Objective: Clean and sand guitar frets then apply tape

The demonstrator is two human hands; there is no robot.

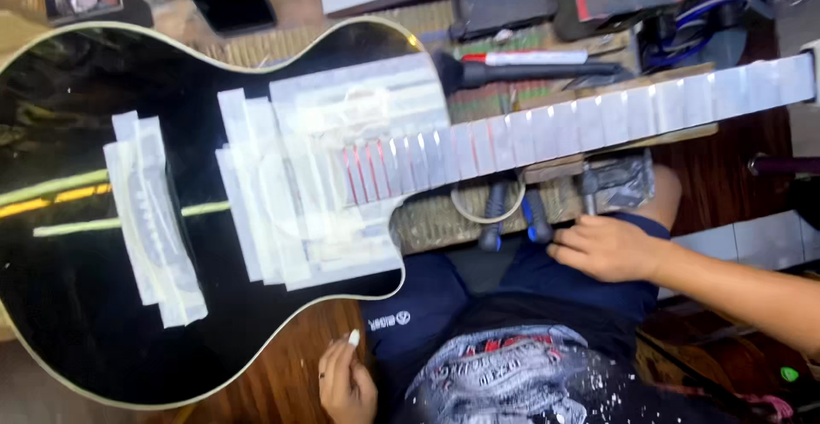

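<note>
Glossy black guitar body (pixel 77 287) with cream binding lies flat across the wooden table (pixel 282 373), pale masking tape strips (pixel 316 176) layered over its middle and along the neck (pixel 598 121), where red marks show between frets. The right hand (pixel 605 247) rests by the blue-handled pliers (pixel 536 219) under the neck, fingers loosely curled, holding nothing I can make out. The left hand (pixel 346 383) sits near the body's lower edge, closed around a small white bit (pixel 354 337). A black brush (pixel 530 71) and cluttered tools lie beyond the neck, blurry. The headstock is cut off.
</note>
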